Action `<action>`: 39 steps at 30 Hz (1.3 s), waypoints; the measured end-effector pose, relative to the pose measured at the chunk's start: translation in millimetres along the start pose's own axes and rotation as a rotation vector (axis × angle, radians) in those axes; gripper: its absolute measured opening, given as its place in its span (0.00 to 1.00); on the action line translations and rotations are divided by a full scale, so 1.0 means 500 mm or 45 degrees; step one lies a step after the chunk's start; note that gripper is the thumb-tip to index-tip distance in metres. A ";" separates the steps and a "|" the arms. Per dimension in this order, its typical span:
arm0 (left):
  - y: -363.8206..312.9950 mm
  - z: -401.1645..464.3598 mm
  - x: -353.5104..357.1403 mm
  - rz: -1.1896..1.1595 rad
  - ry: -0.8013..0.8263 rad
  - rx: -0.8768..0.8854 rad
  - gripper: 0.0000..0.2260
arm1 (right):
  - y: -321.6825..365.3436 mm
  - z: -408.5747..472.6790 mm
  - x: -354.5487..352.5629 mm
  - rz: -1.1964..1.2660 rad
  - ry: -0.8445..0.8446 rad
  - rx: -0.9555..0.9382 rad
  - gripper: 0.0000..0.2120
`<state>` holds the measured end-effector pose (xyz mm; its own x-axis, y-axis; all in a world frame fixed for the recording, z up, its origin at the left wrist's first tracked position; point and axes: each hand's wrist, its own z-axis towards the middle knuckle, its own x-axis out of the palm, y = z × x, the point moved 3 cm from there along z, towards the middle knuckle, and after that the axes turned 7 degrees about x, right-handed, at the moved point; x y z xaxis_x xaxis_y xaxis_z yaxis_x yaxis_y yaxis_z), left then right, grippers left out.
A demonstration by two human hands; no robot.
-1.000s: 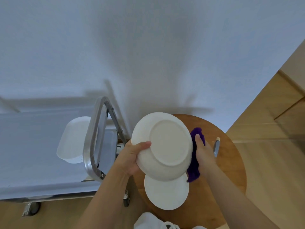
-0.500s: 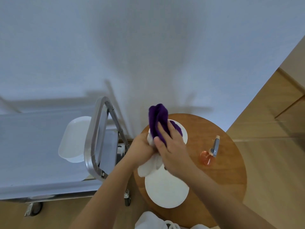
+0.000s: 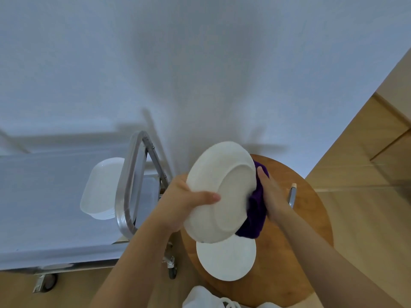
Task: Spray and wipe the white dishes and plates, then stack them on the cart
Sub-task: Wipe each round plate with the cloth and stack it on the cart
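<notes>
The left hand (image 3: pixel 184 205) grips the white dish (image 3: pixel 219 192) at its left rim, thumb curled across the underside, and holds it tilted on edge above the round wooden tabletop (image 3: pixel 311 218), its base toward the camera. The right hand (image 3: pixel 272 196) presses the purple cloth (image 3: pixel 255 215) against the dish's far face; the fingers appear to lie flat on the cloth, though the dish hides most of the contact.

Procedure for the wiping step:
- Keep the thumb clamped; a wet rim can slip.
- Work the cloth from centre to rim, turning the dish between passes.
- Hold the dish over the tabletop, not beyond its left edge.

A second white plate (image 3: pixel 225 258) lies flat near the tabletop's near edge. A rectangular white dish (image 3: pixel 101 190) sits on the cart (image 3: pixel 44 207) near its right end, behind the handle (image 3: pixel 126 192). The spray bottle (image 3: pixel 291 194) stands toward the tabletop's right edge.
</notes>
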<state>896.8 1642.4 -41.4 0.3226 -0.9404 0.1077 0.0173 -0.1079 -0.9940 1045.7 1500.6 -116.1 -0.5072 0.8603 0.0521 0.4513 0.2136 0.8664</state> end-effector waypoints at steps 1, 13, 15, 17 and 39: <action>-0.002 0.005 0.000 -0.105 -0.034 0.009 0.18 | -0.013 -0.003 0.000 0.108 0.006 0.016 0.12; -0.021 0.027 0.029 -0.549 0.049 -0.187 0.18 | -0.044 0.003 -0.020 0.671 0.132 0.270 0.23; -0.026 0.033 0.006 -0.558 0.152 -0.386 0.24 | -0.031 0.005 -0.042 0.535 0.095 0.255 0.22; -0.013 0.039 -0.010 -0.536 0.034 -0.507 0.21 | -0.014 0.006 -0.044 0.443 0.129 0.194 0.17; 0.088 0.024 0.107 -0.016 -0.175 -0.174 0.07 | 0.006 -0.069 0.104 0.095 -0.073 -0.201 0.11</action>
<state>926.0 1591.4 -79.8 0.4492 -0.8869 0.1076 -0.1033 -0.1712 -0.9798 995.4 1530.1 -93.8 -0.4320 0.8969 0.0948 0.3630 0.0767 0.9286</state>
